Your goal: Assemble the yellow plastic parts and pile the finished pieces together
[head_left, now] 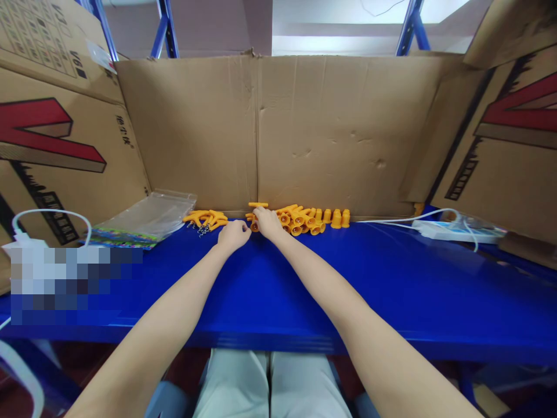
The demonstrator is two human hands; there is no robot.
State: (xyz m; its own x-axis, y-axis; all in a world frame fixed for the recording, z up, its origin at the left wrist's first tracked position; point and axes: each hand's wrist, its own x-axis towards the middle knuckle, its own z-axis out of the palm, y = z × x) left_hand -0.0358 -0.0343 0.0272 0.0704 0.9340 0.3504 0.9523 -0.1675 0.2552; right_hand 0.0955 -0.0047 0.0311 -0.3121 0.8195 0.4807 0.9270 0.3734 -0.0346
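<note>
My right hand point(268, 224) reaches to the left end of a pile of orange bell-shaped plastic pieces point(298, 222). Its fingers are closed around an orange corkscrew, whose crossbar handle point(258, 204) shows above them; the rest is largely hidden. Just left of it, my left hand point(234, 235) is held low over the table with curled fingers, thumb and forefinger close together. What they hold, if anything, cannot be made out. Beyond the left hand lies a heap of orange T-shaped handles point(209, 218) with metal spiral screws point(202, 230).
Everything stands on a blue table point(278, 290) walled by cardboard point(339, 128). At left are clear plastic bags point(148, 212) and a white device with a cable point(52, 217). A white power strip point(456, 231) lies right. Several orange pieces point(340, 219) stand upright along the back.
</note>
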